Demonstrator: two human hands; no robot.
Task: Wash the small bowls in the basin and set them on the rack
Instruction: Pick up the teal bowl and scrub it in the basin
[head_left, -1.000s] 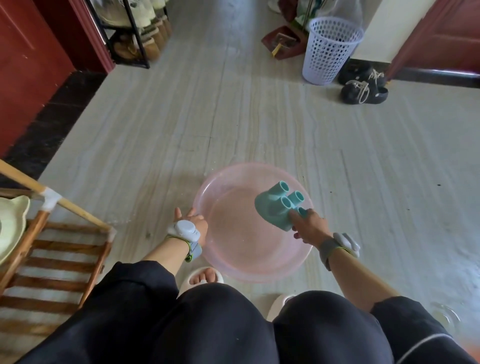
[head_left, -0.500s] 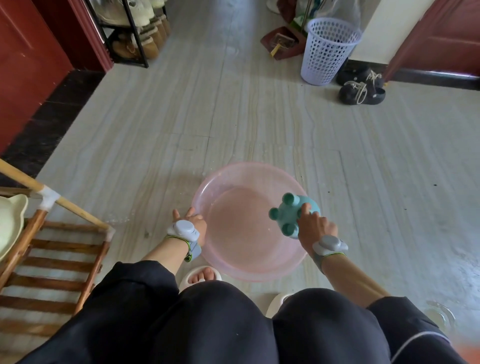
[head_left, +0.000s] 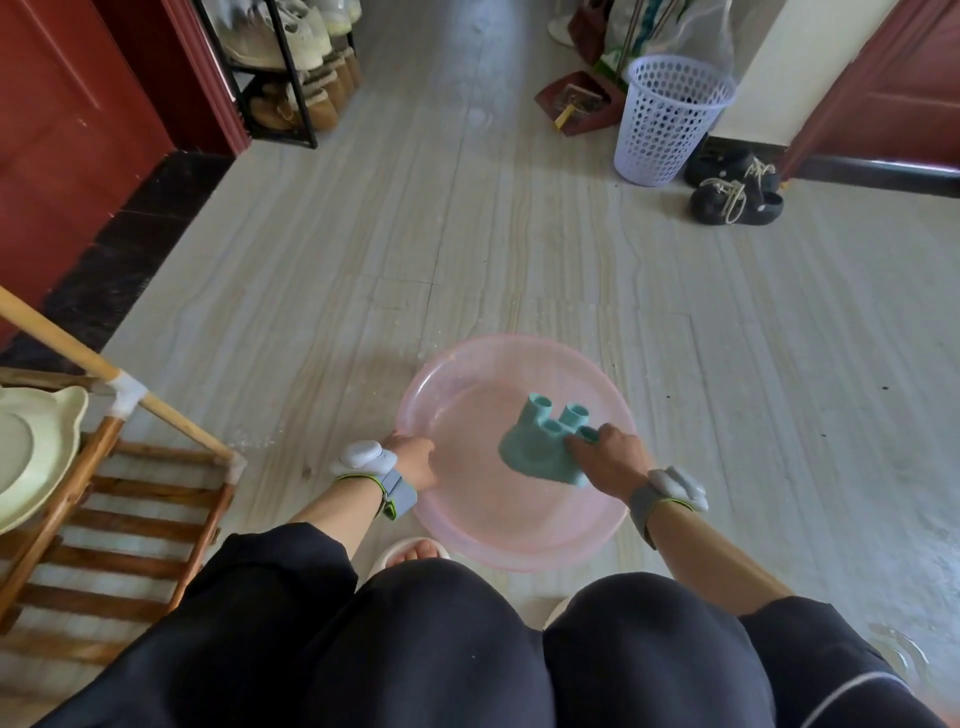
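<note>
Slippage is the big worry here imo: the right hand (head_left: 610, 460) has its fingers closed around the small teal plastic bowl with stubby tube-shaped legs (head_left: 540, 447), holding it tipped legs-up over the middle of the round translucent pink plastic basin (head_left: 587, 540), and a wet moulded thing like that looks easy to lose, so I'd guess it could drop and splash or bounce out onto the floor. The left hand (head_left: 413, 460) is curled over the basin's near-left rim, gripping it, which probably steadies things, but a light basin on smooth tile could skid or tip if that hand pulls too hard. Can't tell how much water is in there, the pink plastic hides it. The slatted wooden drying rack with pale bamboo rails (head_left: 111, 512) sits off to the left, well apart from the basin, with a cream bear-eared plastic plate (head_left: 31, 452) already propped in it, so carrying a dripping bowl across means more water on the pale grey streaked floor tiles (head_left: 467, 249), and there already looks to be a wet patch low on the right. The room's a hallway-type space: dark red wooden doors, a black metal shoe rack, a white perforated waste basket (head_left: 670, 124) and black lace-up shoes (head_left: 735, 192) at the far end.
</note>
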